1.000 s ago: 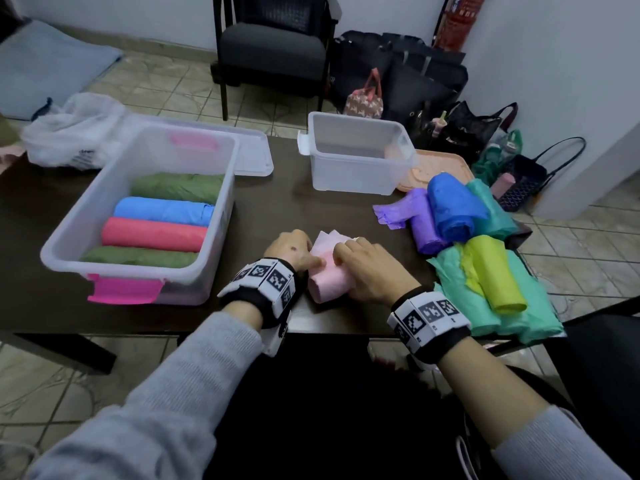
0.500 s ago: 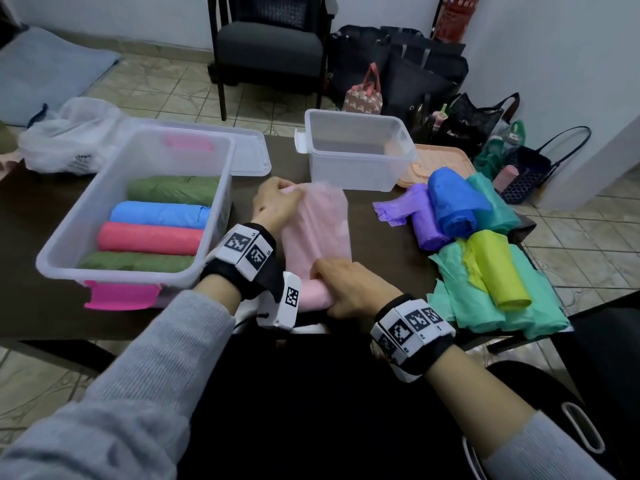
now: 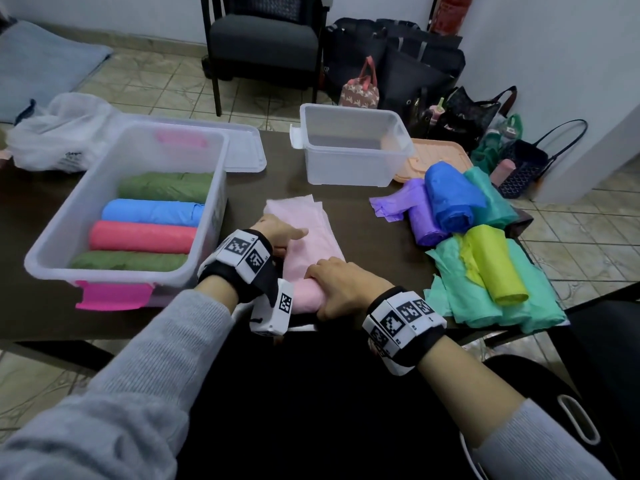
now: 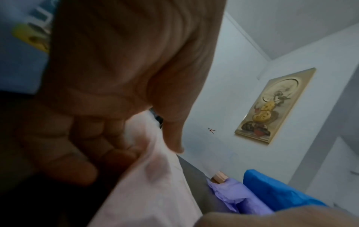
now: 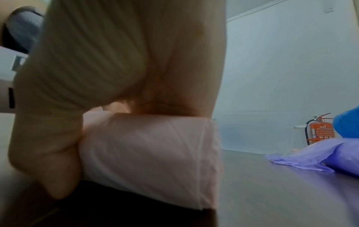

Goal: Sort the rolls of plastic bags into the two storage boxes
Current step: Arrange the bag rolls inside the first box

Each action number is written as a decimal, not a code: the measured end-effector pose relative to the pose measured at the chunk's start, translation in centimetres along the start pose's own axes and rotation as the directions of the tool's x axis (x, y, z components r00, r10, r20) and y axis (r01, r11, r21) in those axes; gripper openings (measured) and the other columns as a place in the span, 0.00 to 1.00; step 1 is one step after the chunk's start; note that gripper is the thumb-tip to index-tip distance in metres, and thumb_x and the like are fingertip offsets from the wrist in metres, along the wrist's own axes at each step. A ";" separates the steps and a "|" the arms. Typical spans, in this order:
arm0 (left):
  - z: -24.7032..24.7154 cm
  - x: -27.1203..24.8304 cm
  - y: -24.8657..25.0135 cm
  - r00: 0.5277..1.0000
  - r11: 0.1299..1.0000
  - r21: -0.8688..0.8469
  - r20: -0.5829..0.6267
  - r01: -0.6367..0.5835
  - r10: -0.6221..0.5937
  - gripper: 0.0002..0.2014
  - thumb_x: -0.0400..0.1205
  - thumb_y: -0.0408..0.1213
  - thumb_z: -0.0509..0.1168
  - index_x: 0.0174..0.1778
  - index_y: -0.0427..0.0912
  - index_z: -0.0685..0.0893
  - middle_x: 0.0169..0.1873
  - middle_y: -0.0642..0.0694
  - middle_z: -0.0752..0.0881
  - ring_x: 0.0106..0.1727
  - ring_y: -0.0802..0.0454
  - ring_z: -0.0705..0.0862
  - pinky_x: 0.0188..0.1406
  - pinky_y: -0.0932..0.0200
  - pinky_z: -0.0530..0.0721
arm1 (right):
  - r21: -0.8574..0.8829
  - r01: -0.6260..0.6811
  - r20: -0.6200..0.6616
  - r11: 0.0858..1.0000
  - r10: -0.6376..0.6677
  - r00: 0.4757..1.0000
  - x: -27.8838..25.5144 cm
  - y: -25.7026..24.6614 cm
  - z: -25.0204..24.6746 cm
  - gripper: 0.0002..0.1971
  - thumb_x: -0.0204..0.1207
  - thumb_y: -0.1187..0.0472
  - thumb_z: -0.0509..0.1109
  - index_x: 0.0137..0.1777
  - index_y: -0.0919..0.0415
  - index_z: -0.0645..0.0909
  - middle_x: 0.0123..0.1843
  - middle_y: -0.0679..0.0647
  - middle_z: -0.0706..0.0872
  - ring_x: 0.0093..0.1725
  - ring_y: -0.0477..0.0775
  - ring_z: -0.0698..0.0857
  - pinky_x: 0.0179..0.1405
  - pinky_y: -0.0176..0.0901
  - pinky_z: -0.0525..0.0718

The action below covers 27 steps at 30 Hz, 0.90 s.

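A pale pink roll (image 3: pixel 304 299) lies near the table's front edge, with its loose sheet (image 3: pixel 311 223) spread flat away from me. My right hand (image 3: pixel 332 282) curls over the roll (image 5: pixel 151 153). At the sheet's left edge, my left hand (image 3: pixel 284 242) pinches the pink sheet (image 4: pixel 151 192) between thumb and fingers. The big clear box (image 3: pixel 221 188) on the left holds two green rolls, one blue and one red. The small clear box (image 3: pixel 349 147) at the back is empty. Purple (image 3: pixel 422 220), blue (image 3: pixel 450 195), teal (image 3: pixel 491 199) and yellow (image 3: pixel 495 265) rolls are piled on the right.
A clear lid (image 3: pixel 242 150) and a white plastic bag (image 3: pixel 59 133) lie behind the big box. An orange lid (image 3: pixel 436 157) sits beside the small box. A dark armchair (image 3: pixel 263 39) and several bags (image 3: pixel 415 74) stand on the floor beyond the table.
The left hand pulled the loose pink sheet up and away from the roll, then laid it flat and came back toward the roll. The right hand stayed gripping the roll.
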<state>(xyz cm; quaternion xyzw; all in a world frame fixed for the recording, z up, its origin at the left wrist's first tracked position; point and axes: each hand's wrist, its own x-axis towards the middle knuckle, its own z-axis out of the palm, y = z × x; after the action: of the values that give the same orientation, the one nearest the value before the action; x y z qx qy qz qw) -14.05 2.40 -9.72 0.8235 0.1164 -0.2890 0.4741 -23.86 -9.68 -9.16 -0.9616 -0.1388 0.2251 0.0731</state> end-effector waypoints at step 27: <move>0.8 0.7 -1.6 0.843 0.389 0.750 0.443 -0.535 0.306 0.34 0.86 0.54 0.52 0.84 0.50 0.43 0.83 0.42 0.38 0.83 0.46 0.36 0.79 0.52 0.36 | -0.040 0.097 -0.066 0.995 -0.099 0.993 -0.5 -1.1 0.2 0.22 0.66 0.57 0.71 0.61 0.59 0.74 0.56 0.57 0.84 0.56 0.62 0.82 0.48 0.48 0.77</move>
<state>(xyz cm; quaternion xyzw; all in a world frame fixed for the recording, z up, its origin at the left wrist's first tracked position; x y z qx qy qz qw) -14.55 2.47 -11.58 0.9079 -0.3111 -0.2710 0.0746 -24.65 -8.73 -8.91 -0.9619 -0.1874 0.1859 0.0711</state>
